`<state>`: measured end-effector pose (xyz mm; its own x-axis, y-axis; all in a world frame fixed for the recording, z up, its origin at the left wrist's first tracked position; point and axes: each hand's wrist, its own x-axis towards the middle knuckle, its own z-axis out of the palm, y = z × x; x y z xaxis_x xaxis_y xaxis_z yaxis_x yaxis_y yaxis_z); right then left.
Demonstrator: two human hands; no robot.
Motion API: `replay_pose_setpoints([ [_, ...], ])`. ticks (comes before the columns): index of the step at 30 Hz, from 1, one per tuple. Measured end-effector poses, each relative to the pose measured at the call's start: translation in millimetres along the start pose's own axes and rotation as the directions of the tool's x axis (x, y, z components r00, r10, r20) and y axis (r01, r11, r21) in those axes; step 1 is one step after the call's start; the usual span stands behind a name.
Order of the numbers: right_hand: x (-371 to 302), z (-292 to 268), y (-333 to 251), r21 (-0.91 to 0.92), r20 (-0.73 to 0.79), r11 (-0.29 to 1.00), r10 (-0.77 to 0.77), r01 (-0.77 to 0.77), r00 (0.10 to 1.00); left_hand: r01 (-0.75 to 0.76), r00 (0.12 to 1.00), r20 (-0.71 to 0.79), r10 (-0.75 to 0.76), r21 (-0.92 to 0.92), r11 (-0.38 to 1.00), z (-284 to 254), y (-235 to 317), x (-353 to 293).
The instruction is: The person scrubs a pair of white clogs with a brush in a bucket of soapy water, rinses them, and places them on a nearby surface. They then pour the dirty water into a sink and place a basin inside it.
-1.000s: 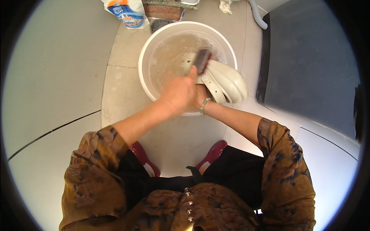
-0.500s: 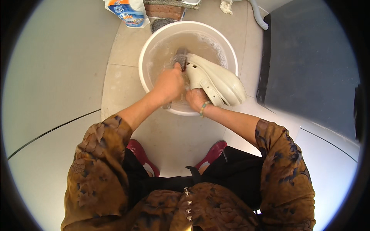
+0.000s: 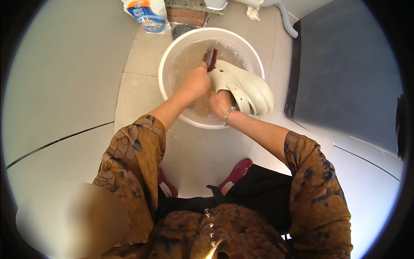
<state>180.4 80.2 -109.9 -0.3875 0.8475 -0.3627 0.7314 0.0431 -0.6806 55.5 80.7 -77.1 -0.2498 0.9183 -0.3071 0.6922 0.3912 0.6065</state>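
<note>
Over a white basin [image 3: 163, 82] of cloudy water, my right hand [image 3: 221, 102] holds a cream clog [image 3: 252, 88]. Part of that hand is tucked into the shoe's opening, so its fingers are hidden. The clog is tilted, with its rounded end toward the right rim and its strap facing me. My left hand [image 3: 196, 82] is closed around a scrub brush [image 3: 210, 59] with dark reddish bristles. Those bristles are at the left end of the clog, touching it or very close. A beaded bracelet circles my right wrist.
Beyond the basin are a white, orange and blue detergent pouch [image 3: 148, 17], a reddish brick-like block [image 3: 186, 17] and a dark grey scouring pad [image 3: 183, 30]. A grey hose [image 3: 285, 17] runs along the back right. A dark panel [image 3: 345, 73] stands at the right.
The brush has come up slightly and farther right against the clog, now sharp rather than blurred. My left forearm has shifted right. The clog stays in my right hand, moved only slightly.
</note>
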Motion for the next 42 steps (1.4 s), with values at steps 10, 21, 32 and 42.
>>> replay_pose_setpoints([
  [10,-22.5,-70.7,-31.5,0.642,0.016,0.766,0.028,-0.032,0.999,0.047,0.996,0.087,-0.026,-0.244,0.969,-75.2,-34.7,-13.9],
  [21,-34.2,-134.6,-6.5,0.851,0.124,0.521,-0.069,-0.071,0.99,-0.197,0.959,0.145,0.243,-0.274,0.941,-109.0,-26.4,-90.3],
  [32,-29.7,-139.0,7.6,0.714,0.255,0.697,-0.175,-0.064,0.951,-0.355,0.898,0.162,0.409,-0.285,0.891,-75.6,12.5,-34.7],
  [42,-31.8,-150.9,-0.5,0.826,0.255,0.54,-0.105,-0.16,0.961,-0.339,0.915,0.126,0.383,-0.272,0.9,-110.1,9.6,-90.4],
])
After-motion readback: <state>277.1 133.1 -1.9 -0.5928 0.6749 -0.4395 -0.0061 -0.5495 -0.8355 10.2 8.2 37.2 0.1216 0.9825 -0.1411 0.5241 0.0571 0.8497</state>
